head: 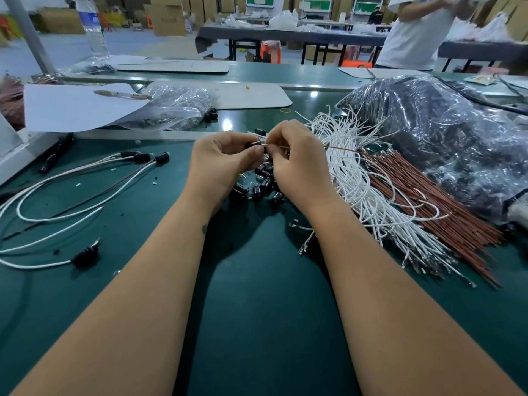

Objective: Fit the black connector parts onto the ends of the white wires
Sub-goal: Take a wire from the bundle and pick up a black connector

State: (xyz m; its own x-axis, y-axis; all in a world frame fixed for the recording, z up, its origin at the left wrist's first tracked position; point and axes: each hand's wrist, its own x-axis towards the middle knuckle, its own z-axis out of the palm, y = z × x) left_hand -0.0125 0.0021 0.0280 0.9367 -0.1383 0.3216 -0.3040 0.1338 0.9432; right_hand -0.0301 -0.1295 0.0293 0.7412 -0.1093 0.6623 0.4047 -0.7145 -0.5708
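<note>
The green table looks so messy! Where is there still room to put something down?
Between the two forearms, near the front edge of the green table, the mat is bare. Another bare strip lies between the finished wires and the left forearm. It's crowded under the hands with loose black connectors, and rightward with the white wire bundle and brown wires.

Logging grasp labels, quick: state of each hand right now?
Left hand: closed, gripping a black connector part.
Right hand: closed, pinching a wire end at that connector; which wire cannot be told.
</note>
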